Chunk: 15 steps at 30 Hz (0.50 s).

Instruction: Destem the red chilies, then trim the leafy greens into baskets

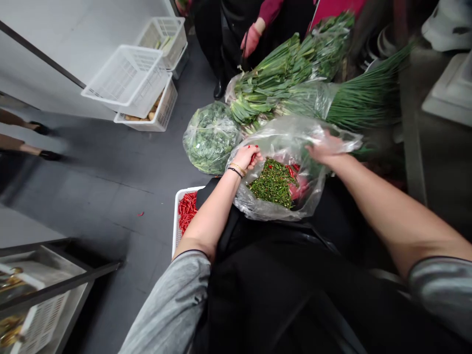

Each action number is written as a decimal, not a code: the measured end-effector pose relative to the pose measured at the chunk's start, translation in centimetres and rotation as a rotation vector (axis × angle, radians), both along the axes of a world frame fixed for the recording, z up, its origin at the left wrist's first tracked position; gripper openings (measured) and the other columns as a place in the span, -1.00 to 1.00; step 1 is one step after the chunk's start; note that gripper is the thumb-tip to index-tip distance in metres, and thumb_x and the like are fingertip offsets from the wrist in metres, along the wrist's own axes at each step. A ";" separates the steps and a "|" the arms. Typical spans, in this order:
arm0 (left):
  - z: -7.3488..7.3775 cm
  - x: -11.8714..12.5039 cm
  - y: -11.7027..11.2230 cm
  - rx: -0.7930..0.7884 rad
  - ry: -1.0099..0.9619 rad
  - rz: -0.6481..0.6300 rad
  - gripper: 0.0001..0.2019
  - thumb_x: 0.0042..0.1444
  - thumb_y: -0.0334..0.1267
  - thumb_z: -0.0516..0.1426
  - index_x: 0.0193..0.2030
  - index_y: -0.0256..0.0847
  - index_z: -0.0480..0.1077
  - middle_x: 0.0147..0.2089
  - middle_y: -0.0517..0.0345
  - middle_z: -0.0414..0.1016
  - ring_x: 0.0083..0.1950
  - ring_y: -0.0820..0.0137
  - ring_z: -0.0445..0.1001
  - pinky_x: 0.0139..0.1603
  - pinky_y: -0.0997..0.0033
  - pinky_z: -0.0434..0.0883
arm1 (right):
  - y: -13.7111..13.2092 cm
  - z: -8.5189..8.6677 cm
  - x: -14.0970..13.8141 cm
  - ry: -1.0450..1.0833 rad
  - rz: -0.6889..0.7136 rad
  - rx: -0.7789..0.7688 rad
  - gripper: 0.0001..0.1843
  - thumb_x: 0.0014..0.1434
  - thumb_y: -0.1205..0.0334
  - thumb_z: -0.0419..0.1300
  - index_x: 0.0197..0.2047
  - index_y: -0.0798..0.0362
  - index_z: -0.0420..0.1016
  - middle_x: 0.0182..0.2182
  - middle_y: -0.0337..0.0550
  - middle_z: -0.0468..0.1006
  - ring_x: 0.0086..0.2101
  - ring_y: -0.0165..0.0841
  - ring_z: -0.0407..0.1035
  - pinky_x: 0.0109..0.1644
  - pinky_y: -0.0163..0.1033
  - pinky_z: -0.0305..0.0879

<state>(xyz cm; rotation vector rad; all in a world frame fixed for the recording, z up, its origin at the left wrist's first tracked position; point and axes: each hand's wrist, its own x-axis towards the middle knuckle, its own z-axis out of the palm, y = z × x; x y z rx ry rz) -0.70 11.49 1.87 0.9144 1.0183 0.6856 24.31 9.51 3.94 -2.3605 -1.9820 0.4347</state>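
A clear plastic bag lies open on my lap, its upper part spread toward the greens. Inside are a heap of green chili stems and some red chilies at the right. My left hand, closed, is at the bag's left rim, with a red chili showing between its fingers. On the other side my right hand grips the bag's raised edge; motion blurs its fingers. By my left forearm a white basket holds many red chilies, partly hidden by my arm.
Ahead lie bagged leafy greens, bundled leeks and chives. White crates stand at the wall. Across from me is a person's gloved hand. A metal rack is at lower left; one chili lies on the floor.
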 end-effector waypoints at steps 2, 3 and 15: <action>0.8 0.5 0.3 -0.002 -0.102 0.043 -0.93 0.02 -0.30 0.08 -0.37 -0.26 0.32 -0.63 0.22 0.38 -0.74 0.63 0.11 -0.71 0.62 -0.10 | -0.5 -1.0 -2.0 0.027 0.093 -0.148 -0.67 0.19 0.15 0.12 -0.09 0.21 0.49 -0.14 0.23 0.47 -0.15 -0.11 0.35 -0.11 -0.09 0.19; 1.1 0.7 0.2 -0.001 -0.137 0.054 -0.91 0.00 -0.33 0.07 -0.32 -0.25 0.32 -0.64 0.25 0.36 -0.73 0.62 0.13 -0.70 0.63 -0.09 | -0.6 -1.9 -3.4 0.068 0.126 -0.200 -0.73 0.17 0.15 0.15 -0.19 0.18 0.52 -0.23 0.15 0.51 -0.20 -0.16 0.37 -0.13 -0.14 0.21; -2.2 2.3 -4.2 0.088 0.248 -0.110 -0.80 -0.15 -0.33 0.28 -0.45 -0.27 0.31 -0.66 0.40 0.21 -0.68 0.66 0.10 -0.61 0.58 0.03 | -1.0 -6.8 -6.4 0.508 0.002 -0.170 -0.69 0.26 0.05 0.02 -0.34 0.10 0.38 -0.51 -0.15 0.46 -0.54 -0.46 0.32 -0.41 -0.35 0.30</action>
